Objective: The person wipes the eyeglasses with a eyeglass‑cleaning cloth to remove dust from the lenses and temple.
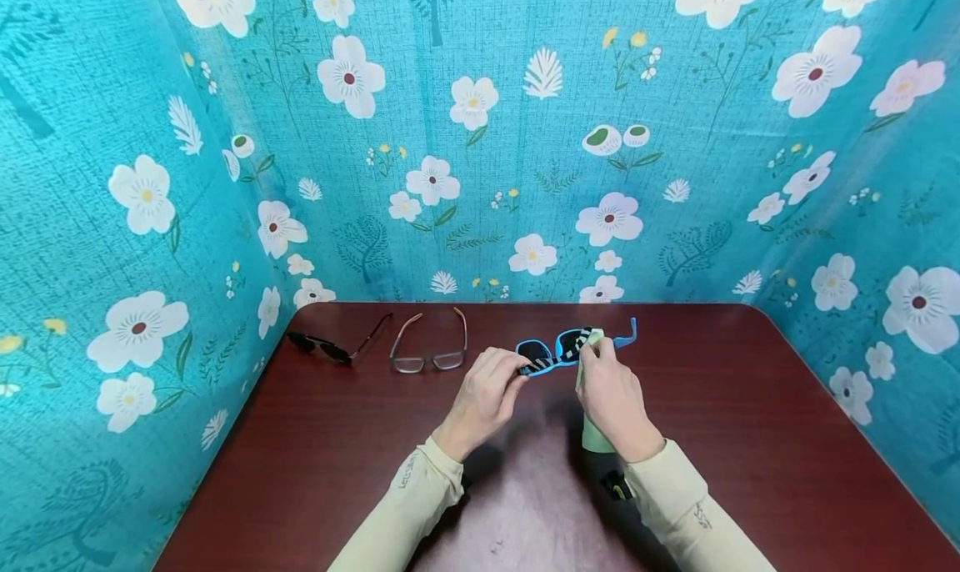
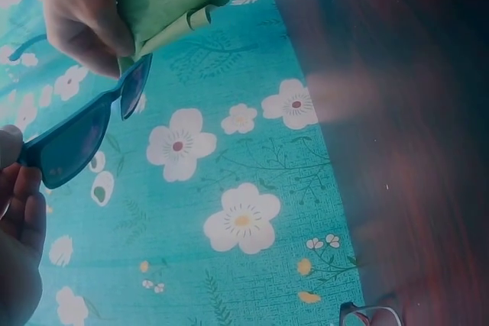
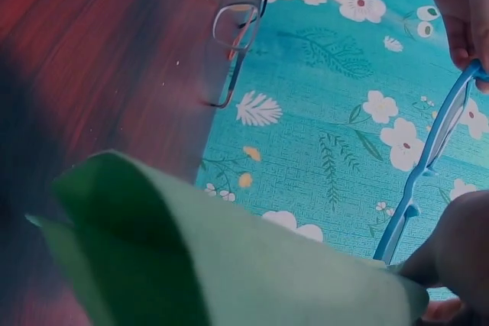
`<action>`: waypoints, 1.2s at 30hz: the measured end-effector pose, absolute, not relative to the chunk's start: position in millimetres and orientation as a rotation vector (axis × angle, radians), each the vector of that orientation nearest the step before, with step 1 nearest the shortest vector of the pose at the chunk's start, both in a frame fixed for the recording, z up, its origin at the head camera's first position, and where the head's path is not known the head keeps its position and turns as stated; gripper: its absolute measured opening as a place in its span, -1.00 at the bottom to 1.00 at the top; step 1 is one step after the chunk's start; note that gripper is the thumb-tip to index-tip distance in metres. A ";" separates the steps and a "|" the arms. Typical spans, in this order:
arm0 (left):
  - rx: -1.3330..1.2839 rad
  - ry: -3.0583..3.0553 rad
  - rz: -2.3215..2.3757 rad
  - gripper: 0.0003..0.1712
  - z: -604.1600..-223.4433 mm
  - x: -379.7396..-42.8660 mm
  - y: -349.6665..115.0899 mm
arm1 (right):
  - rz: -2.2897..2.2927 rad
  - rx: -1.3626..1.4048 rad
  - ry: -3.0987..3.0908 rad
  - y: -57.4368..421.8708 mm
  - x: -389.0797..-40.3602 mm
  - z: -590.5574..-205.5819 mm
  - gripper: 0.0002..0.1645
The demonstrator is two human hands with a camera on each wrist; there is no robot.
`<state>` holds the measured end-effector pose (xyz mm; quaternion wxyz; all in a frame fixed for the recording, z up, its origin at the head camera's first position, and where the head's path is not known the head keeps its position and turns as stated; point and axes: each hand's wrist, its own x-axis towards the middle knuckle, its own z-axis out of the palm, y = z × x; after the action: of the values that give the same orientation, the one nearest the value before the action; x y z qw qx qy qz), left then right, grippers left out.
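Blue-framed sunglasses [image 1: 534,352] with dark lenses and a black-and-white striped pattern are held up over the table. My left hand [image 1: 482,395] pinches one end of their frame. At the other lens, my right hand [image 1: 617,398] pinches a light green cloth [image 1: 597,435] around the frame edge, and the rest of the cloth hangs below. The left wrist view shows the cloth [image 2: 179,1] bunched under the right fingers, covering the far end of the sunglasses [image 2: 72,146]. One blue temple sticks out past the right hand in the head view.
Eyeglasses with clear lenses and brownish temples [image 1: 408,364] lie on the dark red table [image 1: 315,472], left of my hands. Farther left lie black sunglasses [image 1: 330,348] with a temple extended. A blue floral curtain [image 1: 480,247] surrounds the table's back and sides.
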<state>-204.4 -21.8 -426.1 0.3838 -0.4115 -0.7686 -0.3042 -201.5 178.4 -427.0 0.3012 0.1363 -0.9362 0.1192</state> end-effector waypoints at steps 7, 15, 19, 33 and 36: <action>-1.059 -1.948 -0.777 -0.84 -428.4 -204.8 -21.9 | 0.400 0.469 -2.435 178.5 -199.5 -426.9 -0.94; -1.097 -1.906 -0.772 -0.83 -430.8 -203.1 -20.1 | 0.327 0.404 -2.449 177.4 -195.0 -424.2 -0.94; -1.117 -1.860 -0.768 -0.81 -429.7 -202.3 -20.1 | 0.292 0.336 -2.453 179.6 -194.6 -424.4 -0.92; -1.005 -1.826 -0.860 -0.80 -422.6 -202.5 -24.3 | 0.438 0.498 -2.459 177.0 -183.4 -423.4 -0.72; -0.994 -1.845 -0.857 -0.81 -422.2 -201.2 -27.2 | 0.497 0.448 -2.414 178.3 -181.7 -423.8 -0.71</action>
<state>-201.2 -27.2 -422.2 0.4247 -0.3976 -0.7377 -0.3425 -181.7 178.3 -423.8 0.3127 0.1699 -0.9153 0.1885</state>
